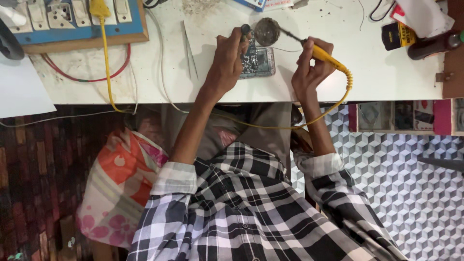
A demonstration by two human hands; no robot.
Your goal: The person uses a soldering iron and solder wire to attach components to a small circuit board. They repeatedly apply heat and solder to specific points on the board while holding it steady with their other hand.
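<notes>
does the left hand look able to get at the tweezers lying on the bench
Probably yes. The tweezers lie bare on the white bench just beside the left hand, with nothing between them. But that hand is on the opened phone, so it would have to let go first.

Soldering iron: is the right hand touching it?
Touching. The head view shows the right hand closed around the yellow handle of the soldering iron.
</notes>
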